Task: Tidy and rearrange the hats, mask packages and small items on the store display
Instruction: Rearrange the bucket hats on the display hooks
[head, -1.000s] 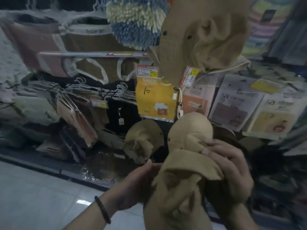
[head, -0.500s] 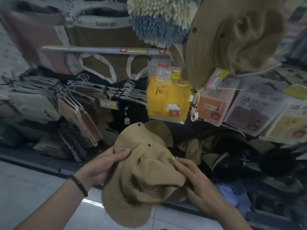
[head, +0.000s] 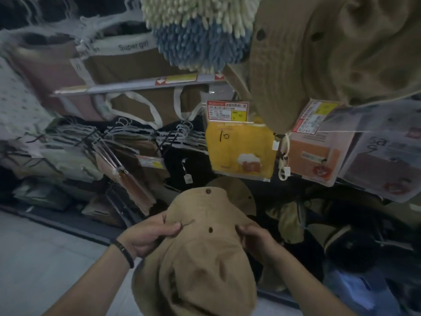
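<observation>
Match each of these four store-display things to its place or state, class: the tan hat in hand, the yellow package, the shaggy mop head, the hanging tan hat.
Things:
1. tan hat in hand
2. yellow package
3. shaggy mop head
4. hanging tan hat

Places or states:
A. top right, above the price tags
B. marked "10" by hand
C. gripped by the left hand and right hand
D. blue and cream, top centre

Pairs: 1-C, 2-B, 3-D, 4-A

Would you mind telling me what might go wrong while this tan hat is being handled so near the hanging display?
The left hand and right hand pinch only the rim of the tan hat, so it may slip to the floor. Lifting it could bump the yellow package hanging just above, possibly unhooking it. The big hanging hat overhead might also get knocked.
</observation>
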Motion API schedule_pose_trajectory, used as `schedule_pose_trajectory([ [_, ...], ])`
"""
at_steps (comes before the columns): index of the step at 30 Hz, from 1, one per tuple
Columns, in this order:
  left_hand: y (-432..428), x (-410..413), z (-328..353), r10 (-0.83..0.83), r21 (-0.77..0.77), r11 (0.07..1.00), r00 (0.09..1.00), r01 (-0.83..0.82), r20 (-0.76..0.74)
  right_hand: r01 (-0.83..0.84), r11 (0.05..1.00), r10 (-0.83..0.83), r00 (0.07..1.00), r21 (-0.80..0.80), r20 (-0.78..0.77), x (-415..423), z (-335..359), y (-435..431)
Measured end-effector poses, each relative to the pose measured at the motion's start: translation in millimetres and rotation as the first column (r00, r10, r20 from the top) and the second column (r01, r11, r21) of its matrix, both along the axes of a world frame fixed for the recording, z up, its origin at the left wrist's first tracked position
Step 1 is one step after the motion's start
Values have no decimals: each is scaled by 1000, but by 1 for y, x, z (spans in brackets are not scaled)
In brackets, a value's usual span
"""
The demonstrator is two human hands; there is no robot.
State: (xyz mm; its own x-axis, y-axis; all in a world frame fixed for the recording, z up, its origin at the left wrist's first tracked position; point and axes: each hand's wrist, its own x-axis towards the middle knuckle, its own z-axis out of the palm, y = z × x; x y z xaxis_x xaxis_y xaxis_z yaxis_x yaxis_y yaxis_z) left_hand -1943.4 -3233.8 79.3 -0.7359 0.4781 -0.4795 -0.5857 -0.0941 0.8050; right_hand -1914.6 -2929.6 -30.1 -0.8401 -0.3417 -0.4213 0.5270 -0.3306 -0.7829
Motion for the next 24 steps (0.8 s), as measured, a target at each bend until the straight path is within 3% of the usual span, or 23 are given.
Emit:
schedule_pose_trajectory([
  [3,-4,-27,-22,-5,-56,998,1000,5,-3,44,998,-42,999,-48,29,0,-5,5],
  [6,-3,-59,-36,-73,-122,990,997,69,-25,137,974,-134,991,182,-28,-1,2,19],
  [9,2,-90,-55,-29,-247,969,998,13,-61,344,852,-348,935,395,-66,-19,8,32],
  [14,18,-134,-92,-14,-376,924,975,-73,-224,460,669,-444,877,584,-182,-65,9,33],
  [18,35,-166,-116,-70,-494,861,933,-122,-354,417,531,-402,890,738,-214,-101,-10,30],
  [21,44,-184,-133,-174,-645,746,886,-166,-430,328,409,-372,912,852,-172,-120,-23,27],
  [24,49,-190,-155,-230,-719,663,857,-208,-461,244,353,-352,929,903,-113,-129,-42,21],
])
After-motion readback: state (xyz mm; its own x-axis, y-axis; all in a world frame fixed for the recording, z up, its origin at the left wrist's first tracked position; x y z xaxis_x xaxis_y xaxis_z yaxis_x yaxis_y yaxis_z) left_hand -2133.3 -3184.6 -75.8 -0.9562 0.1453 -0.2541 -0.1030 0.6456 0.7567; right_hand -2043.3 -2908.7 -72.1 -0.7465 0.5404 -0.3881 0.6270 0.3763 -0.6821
